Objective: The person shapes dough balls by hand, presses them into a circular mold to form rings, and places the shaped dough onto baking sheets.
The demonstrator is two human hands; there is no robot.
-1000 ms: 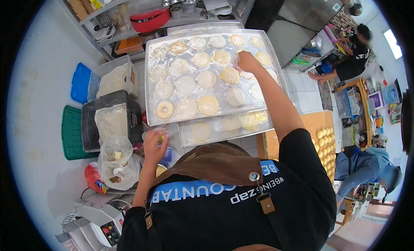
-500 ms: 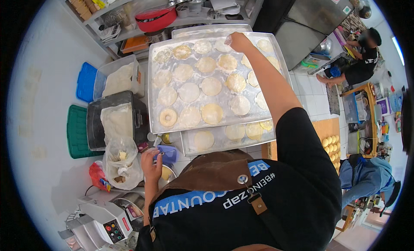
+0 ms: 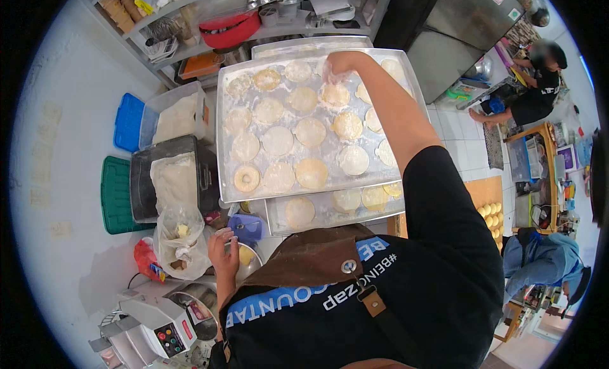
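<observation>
My right hand (image 3: 337, 67) is over the upper back part of a large metal tray (image 3: 221, 147), its fingers drawn together and slightly blurred; what they hold, if anything, I cannot make out. Several flat round dough pieces (image 3: 276, 140) dusted with flour lie on the tray, along with a ring-shaped piece (image 3: 247, 189) at the front left. Other trays (image 3: 272, 220) show beneath and behind it. My left hand (image 3: 224, 250) is low at the left, fingers bent but apart, holding nothing visible, beside a blue container (image 3: 247, 228) and a bowl.
Left are a clear bin (image 3: 203, 118), a dark bin (image 3: 205, 178) and a plastic bag (image 3: 181, 255); a machine (image 3: 149, 321) stands lower left. Shelves (image 3: 177, 48) and a fridge (image 3: 450, 45) are behind. A person (image 3: 542, 90) works upper right, another (image 3: 549, 264) lower right, near a board of dough balls (image 3: 491, 217).
My right hand moved from the tray's right-middle up toward the back, then slightly left and down. My left hand lowered. The view shifted, so trays and surroundings sit a little lower in the picture.
</observation>
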